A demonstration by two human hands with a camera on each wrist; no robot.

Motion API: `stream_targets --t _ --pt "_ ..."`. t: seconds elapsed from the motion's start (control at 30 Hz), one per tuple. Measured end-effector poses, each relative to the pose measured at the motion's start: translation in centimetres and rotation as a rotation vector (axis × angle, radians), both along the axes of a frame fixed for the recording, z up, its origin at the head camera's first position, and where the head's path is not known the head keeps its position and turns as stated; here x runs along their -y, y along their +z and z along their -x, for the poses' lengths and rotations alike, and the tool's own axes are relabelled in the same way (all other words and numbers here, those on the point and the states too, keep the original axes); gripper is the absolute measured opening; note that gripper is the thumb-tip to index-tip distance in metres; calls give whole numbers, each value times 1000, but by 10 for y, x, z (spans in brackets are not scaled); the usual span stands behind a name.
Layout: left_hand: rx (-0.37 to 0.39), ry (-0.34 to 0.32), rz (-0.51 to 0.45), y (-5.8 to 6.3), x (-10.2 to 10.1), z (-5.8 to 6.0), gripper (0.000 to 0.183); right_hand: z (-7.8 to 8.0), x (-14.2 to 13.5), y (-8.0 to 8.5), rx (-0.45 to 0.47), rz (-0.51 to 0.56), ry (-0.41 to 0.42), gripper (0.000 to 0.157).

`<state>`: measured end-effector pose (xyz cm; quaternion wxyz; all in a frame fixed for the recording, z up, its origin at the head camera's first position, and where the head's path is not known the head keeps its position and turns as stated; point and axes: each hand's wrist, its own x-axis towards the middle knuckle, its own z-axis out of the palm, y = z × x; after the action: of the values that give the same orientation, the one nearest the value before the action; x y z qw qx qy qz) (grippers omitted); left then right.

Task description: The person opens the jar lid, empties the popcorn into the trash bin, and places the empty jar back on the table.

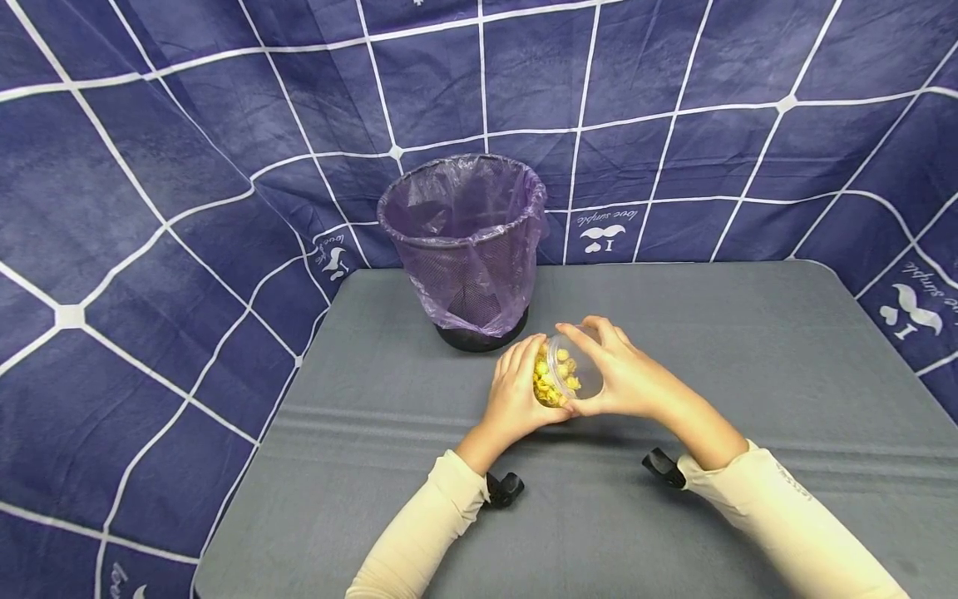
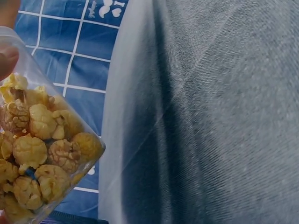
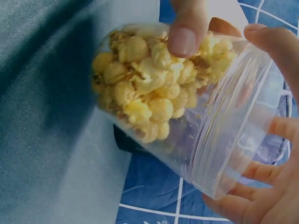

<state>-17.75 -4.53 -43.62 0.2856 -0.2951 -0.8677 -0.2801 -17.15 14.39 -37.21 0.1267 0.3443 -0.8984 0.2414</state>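
Both hands hold a clear plastic jar, tilted on its side above the table. Caramel popcorn fills part of it and shows through the wall. My left hand grips the jar's body, its thumb pressing the side in the right wrist view. Around the clear lid at the other end, the fingers and thumb of my right hand are curled. The lid is on the jar. In the left wrist view only the popcorn-filled bottom part of the jar and a bit of a finger show.
Behind the hands stands a mesh bin lined with a purple plastic bag. A grey cloth covers the table. Blue curtains with white grid lines hang at the back and sides.
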Motion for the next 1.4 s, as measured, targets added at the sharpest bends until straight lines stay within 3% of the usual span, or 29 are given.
stream_targets --t 0.33,0.67,0.8,0.9,1.1,1.17,1.27,1.4 --pt "-80 -27 37 3 6 2 101 1 0 -3 -69 16 75 95" --pt "-15 -88 78 4 11 0 100 -4 1 -5 -155 -48 176 93" --pt "2 -89 68 3 11 0 101 -6 0 -2 -94 -66 155 101" --pt "6 -74 64 2 10 1 100 -11 2 2 0 -60 66 106" --pt "-21 -32 56 3 7 -1 99 -20 11 11 190 -50 -315 100" --pt "-31 -18 63 4 6 -1 100 -21 14 14 231 -72 -406 103" --pt "-29 -1 65 4 5 -1 98 -22 20 16 268 -117 -468 112" --pt "-24 4 52 4 3 -2 97 -22 25 17 250 -127 -471 111"
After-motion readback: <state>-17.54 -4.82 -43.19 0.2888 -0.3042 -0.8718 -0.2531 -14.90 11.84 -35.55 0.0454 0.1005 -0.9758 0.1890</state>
